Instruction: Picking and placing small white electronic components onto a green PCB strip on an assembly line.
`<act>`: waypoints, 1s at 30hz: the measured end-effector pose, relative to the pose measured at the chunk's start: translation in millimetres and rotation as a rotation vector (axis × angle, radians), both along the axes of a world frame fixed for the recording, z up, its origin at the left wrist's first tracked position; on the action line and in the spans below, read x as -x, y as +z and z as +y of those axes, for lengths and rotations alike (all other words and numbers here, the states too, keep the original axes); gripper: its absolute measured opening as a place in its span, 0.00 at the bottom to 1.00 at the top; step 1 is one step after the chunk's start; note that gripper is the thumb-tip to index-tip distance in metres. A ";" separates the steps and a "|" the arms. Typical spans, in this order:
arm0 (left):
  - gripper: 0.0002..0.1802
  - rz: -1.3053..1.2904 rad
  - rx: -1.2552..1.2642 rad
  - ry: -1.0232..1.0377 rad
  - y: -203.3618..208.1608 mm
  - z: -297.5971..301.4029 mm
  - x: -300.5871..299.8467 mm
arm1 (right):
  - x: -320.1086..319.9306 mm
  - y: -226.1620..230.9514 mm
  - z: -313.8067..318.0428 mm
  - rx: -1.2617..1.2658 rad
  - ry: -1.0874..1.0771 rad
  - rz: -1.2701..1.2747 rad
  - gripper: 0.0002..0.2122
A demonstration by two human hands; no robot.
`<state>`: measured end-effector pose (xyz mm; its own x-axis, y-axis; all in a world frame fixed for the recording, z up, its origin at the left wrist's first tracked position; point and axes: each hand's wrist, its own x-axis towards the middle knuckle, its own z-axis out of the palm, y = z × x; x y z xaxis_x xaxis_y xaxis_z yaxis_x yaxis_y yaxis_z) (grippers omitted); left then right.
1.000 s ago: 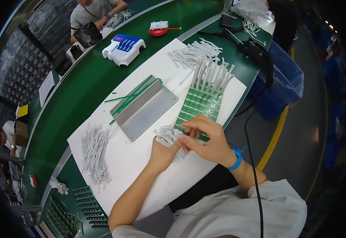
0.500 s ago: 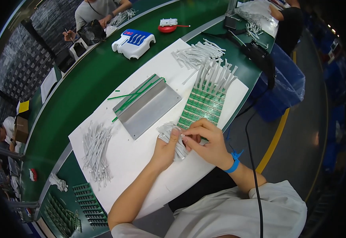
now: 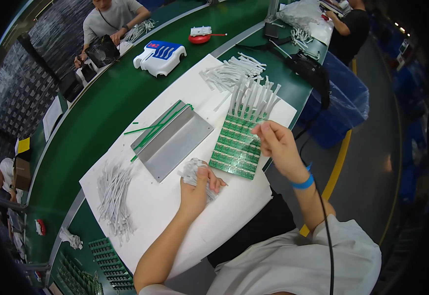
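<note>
My left hand [image 3: 196, 192] is closed around a bundle of short white flat cables [image 3: 190, 168], held over the white sheet. Up and to the right of it, my right hand [image 3: 281, 147] hovers at the right edge of a green circuit board panel [image 3: 230, 153]. Its thumb and forefinger are pinched together; whatever lies between them is too small to make out. Rows of small boards make up the panel, and white cables [image 3: 257, 101] rise from its far rows. The nearer rows carry small white connectors without cables.
An angled metal plate [image 3: 185, 145] with thin green strips [image 3: 156, 124] lies left of the panel. Loose white cables form a left pile [image 3: 114, 199] and a far pile [image 3: 239, 66]. A white-and-blue device [image 3: 159, 58] stands beyond. A black cord [image 3: 328, 236] hangs at right.
My right hand has left the bundle and moved up and right to the panel's edge, uncovering the panel's near rows. My left hand still holds the bundle. The whole view has shifted slightly.
</note>
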<state>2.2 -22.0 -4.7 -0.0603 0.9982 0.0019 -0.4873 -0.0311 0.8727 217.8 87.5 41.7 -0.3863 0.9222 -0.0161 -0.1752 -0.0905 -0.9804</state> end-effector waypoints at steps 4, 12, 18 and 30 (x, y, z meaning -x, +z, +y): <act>0.12 0.159 0.006 0.007 -0.7 -2.2 -4.1 | -25.5 2.7 23.3 0.007 0.071 -0.150 0.15; 0.13 0.104 -0.038 0.002 -4.8 3.0 -2.1 | -38.2 28.0 45.3 -0.613 0.144 -0.751 0.08; 0.12 0.096 -0.031 0.019 -3.4 -0.7 -1.8 | -31.7 35.3 69.6 -0.812 0.214 -0.925 0.05; 0.13 0.125 -0.025 0.004 -2.2 0.2 -1.5 | -12.4 43.7 105.1 -1.182 0.480 -1.364 0.04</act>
<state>3.7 -21.8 -6.9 -0.0617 0.9975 0.0340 -0.3745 -0.0547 0.9256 230.2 192.6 85.4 -0.8567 0.5157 -0.0138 0.5156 0.8568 0.0111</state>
